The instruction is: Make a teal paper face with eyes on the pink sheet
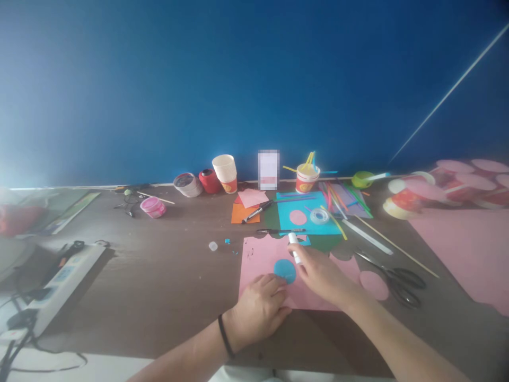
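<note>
On the table lies a sheet of pink paper (258, 260) with a blue paper circle (284, 269) on it. The fingertips of my left hand (262, 306) rest at the circle's lower left edge, its fingers bent and close together. My right hand (322, 270) grips a white glue stick (294, 248), held tilted just above and right of the circle. A black band is around my left wrist. Whether the glue stick touches the paper cannot be made out. A pink paper circle (374, 285) lies to the right of my right hand.
Scissors (401, 278) lie at the right, near a thin wooden stick (397, 246). Behind the pink sheet are blue paper (290, 225), a tape roll (319, 216), pens and paper cups (307, 178). A power strip (67, 284) with cables sits at the left.
</note>
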Demonstrator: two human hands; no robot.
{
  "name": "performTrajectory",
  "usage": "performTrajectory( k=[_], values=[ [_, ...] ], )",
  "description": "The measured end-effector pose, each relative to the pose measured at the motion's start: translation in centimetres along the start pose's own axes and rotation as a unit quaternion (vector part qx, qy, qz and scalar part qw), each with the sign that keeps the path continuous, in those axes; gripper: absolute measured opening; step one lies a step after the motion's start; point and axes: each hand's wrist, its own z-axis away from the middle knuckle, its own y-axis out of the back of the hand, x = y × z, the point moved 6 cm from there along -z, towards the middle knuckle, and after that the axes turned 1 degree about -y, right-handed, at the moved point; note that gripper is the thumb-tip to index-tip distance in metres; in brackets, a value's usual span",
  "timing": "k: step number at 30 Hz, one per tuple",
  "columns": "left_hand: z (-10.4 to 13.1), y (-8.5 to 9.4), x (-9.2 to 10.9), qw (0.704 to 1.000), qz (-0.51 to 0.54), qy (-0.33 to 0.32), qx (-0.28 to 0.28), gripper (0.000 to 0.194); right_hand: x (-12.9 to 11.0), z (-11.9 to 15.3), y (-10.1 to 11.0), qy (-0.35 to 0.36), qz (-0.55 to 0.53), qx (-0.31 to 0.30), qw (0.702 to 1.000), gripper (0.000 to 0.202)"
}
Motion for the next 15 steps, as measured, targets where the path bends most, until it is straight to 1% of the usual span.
performTrajectory(
  k=[4, 7, 10, 12, 15],
  values=[
    [0.0, 0.3, 0.0, 1.000, 0.009, 0.003, 0.012, 0.013, 2.1, 1.2, 1.7, -0.042, 0.040, 0.060, 0.997, 0.041],
    [-0.1, 0.6, -0.3, 0.999, 0.023, 0.023, 0.028, 0.014, 3.2, 2.0, 2.2, -0.070, 0.037, 0.083, 0.993, 0.038],
    [0.0, 0.7, -1.0, 0.997, 0.038, 0.063, 0.038, 0.017, 3.7, 2.6, 2.4, -0.094, 0.007, 0.099, 0.991, 0.032],
    [0.1, 0.8, -1.8, 0.994, 0.045, 0.094, 0.045, 0.020, 4.0, 2.9, 2.6, -0.123, -0.023, 0.115, 0.985, 0.028],
    [0.1, 0.9, -3.2, 0.986, 0.048, 0.148, 0.057, 0.027, 4.2, 3.3, 3.3, -0.143, -0.108, 0.145, 0.973, 0.032]
  ],
)
